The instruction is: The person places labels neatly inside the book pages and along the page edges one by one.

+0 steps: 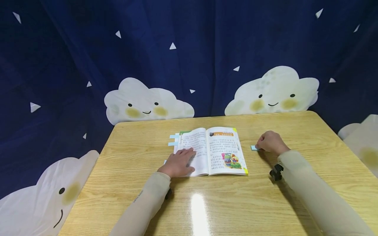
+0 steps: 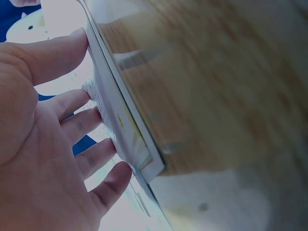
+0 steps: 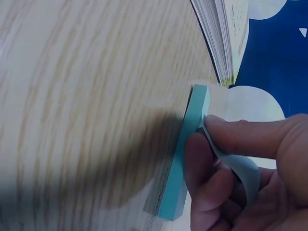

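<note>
An open book (image 1: 193, 157) lies on the table, its right page printed with text and a small coloured picture. My left hand (image 1: 178, 163) rests on the left page with its fingers spread, and in the left wrist view the fingertips (image 2: 110, 147) touch the paper near the edge. To the right of the book is a small light-blue sticky note pad (image 3: 185, 159). Above it my right hand (image 1: 270, 143) pinches a curled sticky note (image 3: 240, 168) between thumb and forefinger, its end close to the pad's top.
Light-blue tabs (image 1: 173, 144) stick out from the book's left edge. The wooden table (image 1: 236, 203) extends around the book, its far edge against a dark blue curtain (image 1: 203, 59) with clouds and triangles. A dark wrist camera (image 1: 276, 172) sits under the right sleeve.
</note>
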A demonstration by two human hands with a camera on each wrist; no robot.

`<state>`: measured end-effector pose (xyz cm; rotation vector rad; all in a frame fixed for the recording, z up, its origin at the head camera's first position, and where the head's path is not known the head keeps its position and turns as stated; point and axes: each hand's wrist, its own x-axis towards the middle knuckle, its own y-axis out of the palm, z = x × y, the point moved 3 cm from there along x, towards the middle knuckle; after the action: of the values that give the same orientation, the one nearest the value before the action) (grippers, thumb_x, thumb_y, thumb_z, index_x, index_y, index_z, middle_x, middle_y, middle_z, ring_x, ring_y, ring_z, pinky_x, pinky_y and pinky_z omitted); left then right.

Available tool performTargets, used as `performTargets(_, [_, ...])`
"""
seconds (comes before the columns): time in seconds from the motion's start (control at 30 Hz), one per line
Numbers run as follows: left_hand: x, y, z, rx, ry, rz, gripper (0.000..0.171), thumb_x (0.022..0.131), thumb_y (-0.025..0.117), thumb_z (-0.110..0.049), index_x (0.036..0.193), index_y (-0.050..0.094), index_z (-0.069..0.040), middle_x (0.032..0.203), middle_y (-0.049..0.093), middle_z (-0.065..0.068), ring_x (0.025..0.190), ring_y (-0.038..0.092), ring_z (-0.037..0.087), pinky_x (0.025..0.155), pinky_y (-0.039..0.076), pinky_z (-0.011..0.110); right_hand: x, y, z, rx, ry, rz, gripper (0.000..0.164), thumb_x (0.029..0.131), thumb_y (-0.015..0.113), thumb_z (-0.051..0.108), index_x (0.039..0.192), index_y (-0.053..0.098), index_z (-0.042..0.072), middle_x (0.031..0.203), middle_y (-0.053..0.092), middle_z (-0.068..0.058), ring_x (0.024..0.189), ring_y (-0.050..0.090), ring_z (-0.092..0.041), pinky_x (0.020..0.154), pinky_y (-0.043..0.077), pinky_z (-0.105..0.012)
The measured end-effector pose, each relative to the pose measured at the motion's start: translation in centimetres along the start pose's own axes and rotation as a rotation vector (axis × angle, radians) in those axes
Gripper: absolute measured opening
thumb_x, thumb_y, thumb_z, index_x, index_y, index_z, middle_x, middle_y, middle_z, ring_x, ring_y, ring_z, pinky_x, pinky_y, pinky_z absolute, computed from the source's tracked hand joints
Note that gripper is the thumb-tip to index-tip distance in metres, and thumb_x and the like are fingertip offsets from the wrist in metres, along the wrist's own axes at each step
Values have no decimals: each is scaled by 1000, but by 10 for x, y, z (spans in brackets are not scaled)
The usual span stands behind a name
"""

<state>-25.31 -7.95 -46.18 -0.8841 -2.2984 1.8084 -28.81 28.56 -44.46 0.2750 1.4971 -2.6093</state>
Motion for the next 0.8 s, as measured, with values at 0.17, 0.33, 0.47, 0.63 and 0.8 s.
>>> performTargets(0.17, [0, -1, 0, -9, -2, -1, 66, 96, 60, -39, 155, 35, -23, 166, 26, -2, 152, 28, 28, 119, 28, 59, 1, 0, -1, 5, 19, 9, 18, 87, 67, 15, 75, 69, 1, 72, 67, -8, 65, 52, -18, 56, 40, -26])
performTargets(0.33, [-1, 0, 0, -8, -2, 1, 66, 95, 61, -39, 154, 36, -22, 166, 27, -2, 151, 29, 28, 118, 28, 60, 1, -1, -3, 20, 13, 18, 20, 88, 67, 16, 73, 68, 2, 73, 68, -8, 66, 52, -17, 58, 40, -26])
performTargets(0.47, [0, 2, 0, -3, 6, 5, 66, 96, 60, -39, 154, 36, -22, 166, 27, -2, 151, 29, 28, 118, 29, 60, 1, -2, -4, 7, 2, 18, 24, 89, 66, 16, 69, 66, 3, 67, 68, -7, 61, 48, -16, 58, 38, -27])
performTargets(0.63, [0, 1, -1, -7, 4, 1, 65, 96, 60, -38, 154, 37, -22, 165, 27, -1, 151, 29, 29, 118, 29, 59, 2, -2, -3, -11, -8, 18, 24, 89, 67, 16, 69, 68, 3, 65, 68, -6, 61, 50, -16, 59, 38, -26])
performTargets(0.8, [0, 0, 0, -12, 1, -3, 66, 96, 60, -38, 155, 36, -22, 166, 27, -2, 151, 28, 28, 119, 28, 59, 5, -2, -3, -14, -4, 25, 26, 90, 65, 16, 67, 67, 4, 65, 67, -5, 60, 49, -16, 59, 38, -26])
